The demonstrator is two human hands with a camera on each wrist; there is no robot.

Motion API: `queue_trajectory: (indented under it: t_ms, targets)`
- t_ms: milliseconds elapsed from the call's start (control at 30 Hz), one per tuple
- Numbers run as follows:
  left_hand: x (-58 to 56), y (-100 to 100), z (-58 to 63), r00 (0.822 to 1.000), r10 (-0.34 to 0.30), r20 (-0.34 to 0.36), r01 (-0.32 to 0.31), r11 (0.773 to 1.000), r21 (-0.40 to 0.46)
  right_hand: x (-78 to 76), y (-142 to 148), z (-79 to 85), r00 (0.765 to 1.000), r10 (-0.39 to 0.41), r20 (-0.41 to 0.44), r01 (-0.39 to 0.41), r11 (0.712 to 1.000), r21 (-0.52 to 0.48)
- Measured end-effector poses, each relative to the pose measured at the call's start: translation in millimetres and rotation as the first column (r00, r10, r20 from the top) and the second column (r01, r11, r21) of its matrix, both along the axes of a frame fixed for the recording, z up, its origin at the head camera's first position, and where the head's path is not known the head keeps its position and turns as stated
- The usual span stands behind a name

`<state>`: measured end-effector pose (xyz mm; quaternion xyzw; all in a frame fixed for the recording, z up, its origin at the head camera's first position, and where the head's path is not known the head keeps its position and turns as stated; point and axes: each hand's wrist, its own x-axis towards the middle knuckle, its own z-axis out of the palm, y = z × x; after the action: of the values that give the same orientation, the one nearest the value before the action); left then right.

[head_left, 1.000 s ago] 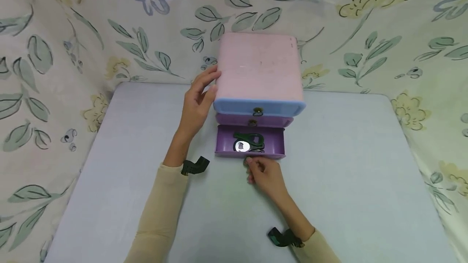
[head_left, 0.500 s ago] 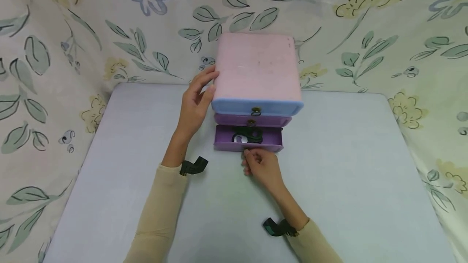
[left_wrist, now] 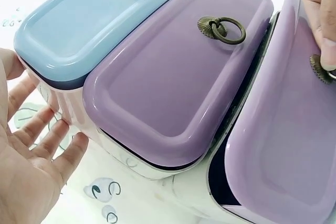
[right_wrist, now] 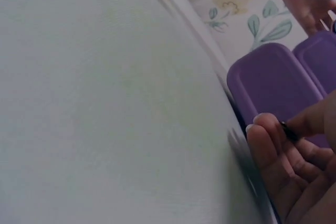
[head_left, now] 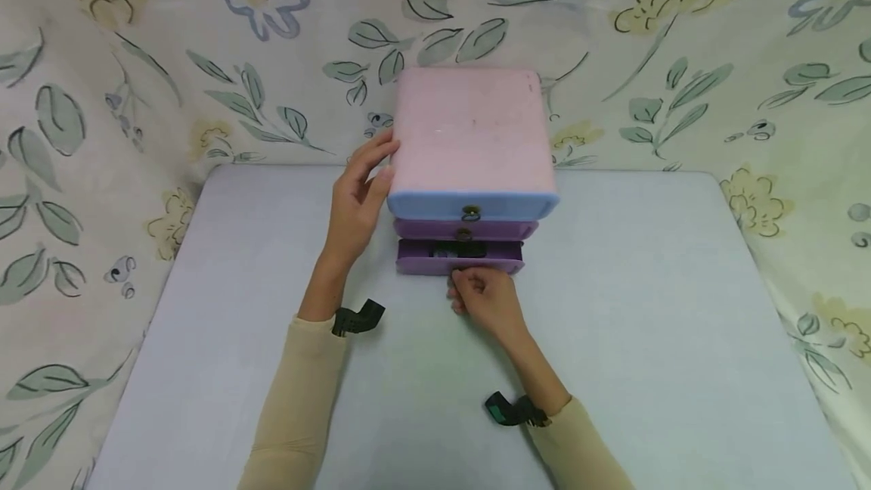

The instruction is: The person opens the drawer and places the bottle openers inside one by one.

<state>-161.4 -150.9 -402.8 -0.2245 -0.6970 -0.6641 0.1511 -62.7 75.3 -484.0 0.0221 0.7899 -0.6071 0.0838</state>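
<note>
A small pink chest of drawers (head_left: pixel 472 131) stands at the back of the table, with a blue top drawer (head_left: pixel 435 205) and purple drawers under it. The bottom drawer (head_left: pixel 425 266) juts out part way; dark green things (head_left: pixel 469 249) inside are mostly hidden by its front. My right hand (head_left: pixel 488 297) pinches the ring pull (right_wrist: pixel 287 130) of that drawer between thumb and fingers. My left hand (head_left: pixel 355 206) rests against the chest's left side, its fingers fairly straight, as the left wrist view (left_wrist: pixel 39 145) also shows. The middle drawer (left_wrist: pixel 173 77) with its brass ring looks shut.
The pale table (head_left: pixel 646 308) spreads to both sides and in front of the chest. A floral cloth (head_left: pixel 286 82) hangs right behind the chest and along the sides. Each wrist bears a black camera mount (head_left: pixel 359 317).
The bottom drawer has slid inward, from well out to only part way, with my right hand moving forward on its pull. Its contents are now mostly covered. My left hand keeps its place on the chest.
</note>
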Motion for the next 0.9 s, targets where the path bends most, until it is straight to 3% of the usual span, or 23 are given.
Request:
queue_trajectory:
  t_ms: [233,433,633,900]
  targets:
    - [-0.4,-1.2,1.8,1.0,0.001,0.001,-0.001,1.0,0.012,-13.3,0.1,2.8,0.998,0.028,0.056,-0.026,0.999,-0.044]
    - [1.1,-2.5,1.3,1.0,0.006,0.012,-0.006,1.0,0.008,-15.5,-4.4,-1.3,0.997,-0.002,0.073,0.008,0.997,-0.077]
    - [2.8,-4.8,0.4,0.999,0.028,0.014,-0.029,1.0,0.008,-16.0,-4.0,-4.8,0.999,0.028,0.045,-0.025,0.998,-0.065]
    - [-0.1,-0.3,1.4,1.0,0.006,0.013,-0.006,1.0,0.023,-15.4,1.2,-5.0,1.0,0.013,0.019,-0.012,0.999,-0.047]
